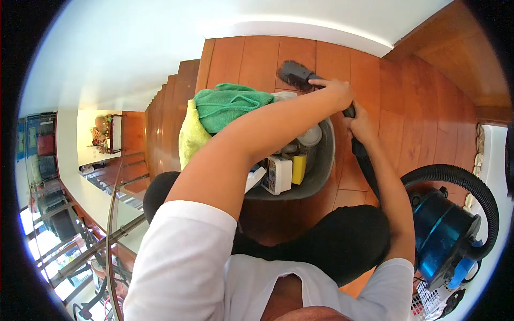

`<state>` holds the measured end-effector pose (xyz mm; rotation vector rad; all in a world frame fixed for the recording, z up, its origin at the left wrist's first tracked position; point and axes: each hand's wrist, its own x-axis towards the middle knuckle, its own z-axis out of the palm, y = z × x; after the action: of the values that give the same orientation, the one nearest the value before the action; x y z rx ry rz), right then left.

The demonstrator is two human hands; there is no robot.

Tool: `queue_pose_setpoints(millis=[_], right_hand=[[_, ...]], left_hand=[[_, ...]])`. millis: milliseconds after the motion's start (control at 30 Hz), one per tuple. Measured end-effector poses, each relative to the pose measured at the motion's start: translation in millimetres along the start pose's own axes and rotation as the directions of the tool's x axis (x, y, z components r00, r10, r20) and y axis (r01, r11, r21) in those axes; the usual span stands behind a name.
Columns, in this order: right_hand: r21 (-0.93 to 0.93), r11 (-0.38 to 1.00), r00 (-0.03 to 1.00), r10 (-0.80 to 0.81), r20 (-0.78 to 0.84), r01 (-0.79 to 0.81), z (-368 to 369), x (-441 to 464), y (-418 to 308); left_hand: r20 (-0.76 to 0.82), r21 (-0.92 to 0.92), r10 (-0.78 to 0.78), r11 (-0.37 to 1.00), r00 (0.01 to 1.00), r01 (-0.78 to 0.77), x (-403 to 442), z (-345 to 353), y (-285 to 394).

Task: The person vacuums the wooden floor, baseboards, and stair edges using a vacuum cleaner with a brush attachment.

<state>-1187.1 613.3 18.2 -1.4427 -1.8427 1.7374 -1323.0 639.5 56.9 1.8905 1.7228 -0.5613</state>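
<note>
My left hand [337, 92] is wrapped round the neck of a black vacuum brush attachment [296, 74], its dark bristles over the wooden floor. Just behind it, my right hand [361, 125] grips the black vacuum hose [366, 170], which runs back beside my right forearm. Under my left arm stands a grey tub [327, 160]. A green cloth [230, 107] and a yellow cloth [194, 136] hang over its side. Inside are a white container [279, 175], a yellow sponge [299, 169] and a round pale lid [310, 136]. My left forearm hides part of the tub.
A blue vacuum cleaner [436, 232] with a ribbed hose [466, 179] stands at my right. Wooden stairs [160, 115] drop away on the left, beside a metal railing [112, 230]. A white wall [300, 16] borders the floor ahead. A white plastic basket [431, 299] sits at lower right.
</note>
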Motion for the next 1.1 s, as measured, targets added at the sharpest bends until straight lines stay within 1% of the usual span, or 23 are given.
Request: queue_pose_setpoints(millis=[100, 133, 167, 200, 267, 300, 367, 400, 433, 500, 533, 600, 667, 700, 767, 800, 867, 900, 933, 967, 1000, 1033, 1100], right_hand=[[-0.135, 0.988, 0.988, -0.090, -0.122, 0.073, 12.2, 26.5, -10.8], [-0.250, 0.950, 0.951, -0.239, -0.196, 0.188, 18.3, 44.6, -4.6], [-0.369, 0.885, 0.886, -0.390, -0.252, 0.284, 27.8, 66.8, 10.0], [-0.488, 0.796, 0.796, -0.534, -0.285, 0.358, 34.8, 72.9, 5.8], [-0.404, 0.859, 0.866, -0.434, -0.249, 0.314, 38.4, 76.5, 1.5], [-0.362, 0.888, 0.898, -0.378, -0.226, 0.283, 39.7, 73.1, -7.4], [-0.163, 0.975, 0.988, -0.152, -0.010, 0.148, 27.1, 56.8, -27.4], [-0.078, 0.996, 0.992, -0.042, 0.117, 0.052, 21.6, 49.3, -35.4], [-0.101, 0.993, 0.986, -0.045, 0.159, 0.061, 18.1, 47.2, -39.4], [-0.144, 0.986, 0.970, -0.046, 0.240, 0.083, 13.3, 48.4, -46.3], [-0.207, 0.970, 0.974, -0.085, 0.212, 0.130, 13.9, 52.5, -51.6], [-0.337, 0.916, 0.972, -0.167, 0.167, 0.216, 18.5, 66.1, -63.5], [-0.482, 0.828, 0.943, -0.331, -0.011, 0.285, 45.4, 97.0, -52.5], [-0.552, 0.774, 0.901, -0.424, -0.088, 0.310, 58.8, 109.6, -50.0], [-0.565, 0.757, 0.890, -0.448, -0.082, 0.328, 76.4, 121.3, -56.0], [-0.569, 0.753, 0.889, -0.451, -0.081, 0.330, 85.5, 122.4, -57.9], [-0.441, 0.808, 0.897, -0.442, -0.015, 0.391, 82.9, 118.1, -60.0], [-0.375, 0.829, 0.897, -0.442, 0.015, 0.415, 76.0, 116.9, -61.6], [-0.232, 0.861, 0.890, -0.417, 0.187, 0.452, 66.6, 114.8, -64.3], [-0.239, 0.915, 0.928, -0.262, 0.265, 0.326, 59.0, 110.8, -65.4], [-0.256, 0.947, 0.936, -0.100, 0.337, 0.193, 51.6, 99.6, -79.3], [-0.285, 0.957, 0.914, 0.062, 0.400, 0.060, 48.4, 94.3, -89.9], [-0.319, 0.944, 0.944, 0.024, 0.330, 0.088, 51.0, 98.1, -99.1]], left_hand=[[-0.194, 0.059, 0.040, 0.998, 0.980, -0.029, 11.1, 3.3, -24.5], [-0.275, 0.075, 0.053, 0.997, 0.960, -0.034, 13.9, 4.9, -35.5], [-0.293, 0.092, 0.065, 0.995, 0.954, -0.039, 17.6, 5.7, -47.1], [-0.312, 0.109, 0.077, 0.993, 0.947, -0.045, 19.4, 4.5, -58.0], [-0.338, 0.092, 0.065, 0.995, 0.939, -0.036, 23.4, 4.8, -68.9], [-0.263, 0.061, 0.012, 0.998, 0.965, 0.004, 19.0, 2.0, -67.2], [-0.116, -0.002, -0.087, 0.996, 0.989, 0.087, 11.6, -12.6, -58.4], [-0.045, -0.048, -0.084, 0.995, 0.995, 0.082, 25.3, -4.7, -59.1], [0.026, -0.090, -0.079, 0.993, 0.996, 0.081, 48.1, 11.3, -64.1], [0.084, -0.156, -0.078, 0.984, 0.993, 0.090, 47.2, 11.6, -73.8], [0.070, -0.181, -0.085, 0.979, 0.994, 0.096, 43.0, 7.8, -78.9], [-0.047, -0.170, -0.108, 0.980, 0.993, 0.099, 29.5, -2.4, -89.5], [-0.245, -0.095, -0.140, 0.988, 0.959, 0.120, 9.9, -10.1, -105.3], [-0.295, -0.064, -0.129, 0.991, 0.947, 0.115, 9.0, -5.3, -119.6], [-0.393, 0.011, -0.096, 0.994, 0.915, 0.109, 13.8, 7.2, -148.8], [-0.379, 0.013, -0.095, 0.994, 0.920, 0.108, 10.1, 7.5, -152.4], [-0.355, -0.009, -0.098, 0.995, 0.930, 0.102, 8.9, 4.3, -145.9], [-0.220, -0.137, -0.182, 0.978, 0.958, 0.155, 2.3, -4.0, -142.1], [-0.070, -0.251, -0.240, 0.944, 0.968, 0.216, -4.4, -13.3, -136.6], [0.088, -0.347, -0.274, 0.893, 0.958, 0.287, -6.2, -20.7, -131.5], [0.138, -0.334, -0.252, 0.899, 0.958, 0.284, 40.1, 6.1, -136.4], [0.188, -0.322, -0.229, 0.905, 0.955, 0.280, 85.5, 32.6, -141.4], [0.099, -0.362, -0.204, 0.904, 0.974, 0.226, 48.8, 17.0, -144.6]])
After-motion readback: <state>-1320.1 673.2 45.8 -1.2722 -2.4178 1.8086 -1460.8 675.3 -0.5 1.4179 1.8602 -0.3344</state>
